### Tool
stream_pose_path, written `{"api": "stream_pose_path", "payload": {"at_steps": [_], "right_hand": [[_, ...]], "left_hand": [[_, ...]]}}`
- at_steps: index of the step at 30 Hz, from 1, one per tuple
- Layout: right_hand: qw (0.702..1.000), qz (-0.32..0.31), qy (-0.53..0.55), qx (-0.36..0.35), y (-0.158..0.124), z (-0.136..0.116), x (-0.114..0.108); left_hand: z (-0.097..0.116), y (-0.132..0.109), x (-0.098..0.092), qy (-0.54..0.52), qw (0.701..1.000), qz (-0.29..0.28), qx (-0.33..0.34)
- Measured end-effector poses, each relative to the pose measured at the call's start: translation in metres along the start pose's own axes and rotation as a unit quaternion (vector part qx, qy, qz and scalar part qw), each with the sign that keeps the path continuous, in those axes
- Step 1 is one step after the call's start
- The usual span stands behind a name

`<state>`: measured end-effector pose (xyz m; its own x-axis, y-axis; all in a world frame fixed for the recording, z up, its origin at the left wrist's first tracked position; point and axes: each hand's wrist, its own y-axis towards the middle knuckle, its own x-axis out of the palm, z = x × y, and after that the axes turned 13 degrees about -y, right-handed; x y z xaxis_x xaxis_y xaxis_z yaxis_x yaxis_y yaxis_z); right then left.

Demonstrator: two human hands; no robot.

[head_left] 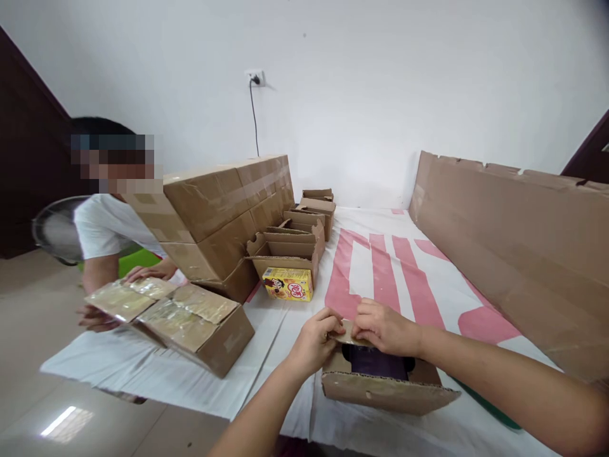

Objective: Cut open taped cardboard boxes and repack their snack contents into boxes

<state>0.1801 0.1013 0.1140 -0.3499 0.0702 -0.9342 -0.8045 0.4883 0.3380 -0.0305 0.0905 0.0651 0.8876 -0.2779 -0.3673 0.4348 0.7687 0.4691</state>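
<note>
A brown cardboard box [387, 397] stands before me with its near flap raised, and something dark purple [378, 363] shows inside. My left hand [314, 339] has its fingers closed on the far flap of this box at its left end. Beside it, my right hand [383, 324] pinches the same cardboard flap [349, 335], knuckles up. Both hands are close together over the far edge. Further off to the left, a yellow printed carton [288, 284] leans against a row of open cardboard boxes [285, 251].
Large taped cartons [214, 209] are stacked at the left. Another person [102, 222] there has hands on taped boxes [190, 317] at the table edge. A tall cardboard sheet [504, 241] stands on the right. White-and-pink cloth [380, 266] covers the table. A cord hangs from a wall socket [255, 79].
</note>
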Motion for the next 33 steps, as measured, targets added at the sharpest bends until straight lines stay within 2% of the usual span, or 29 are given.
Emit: {"api": "stream_pose_path", "payload": {"at_steps": [4,11,16,24,29,33], "right_hand": [[0.999,-0.007,0.05,-0.006,-0.012,0.007,-0.002],[0.986,-0.045,0.154,0.036,-0.039,0.017,-0.013],[0.981,-0.035,0.187,0.035,-0.051,0.025,-0.015],[0.981,-0.027,0.186,0.044,-0.06,0.028,-0.017],[0.985,-0.008,0.155,0.075,-0.056,0.013,-0.026],[0.991,-0.017,0.132,0.03,-0.046,0.005,-0.026]], "left_hand": [[-0.003,0.001,0.001,0.009,1.0,-0.022,0.01],[-0.004,0.002,0.011,0.003,1.0,-0.026,0.014],[-0.003,0.003,0.017,0.003,0.999,-0.035,0.016],[-0.003,0.004,0.019,0.021,0.999,-0.039,0.021],[0.014,0.009,0.019,0.062,0.995,-0.073,0.034],[0.023,0.011,0.024,0.108,0.988,-0.094,0.066]]}}
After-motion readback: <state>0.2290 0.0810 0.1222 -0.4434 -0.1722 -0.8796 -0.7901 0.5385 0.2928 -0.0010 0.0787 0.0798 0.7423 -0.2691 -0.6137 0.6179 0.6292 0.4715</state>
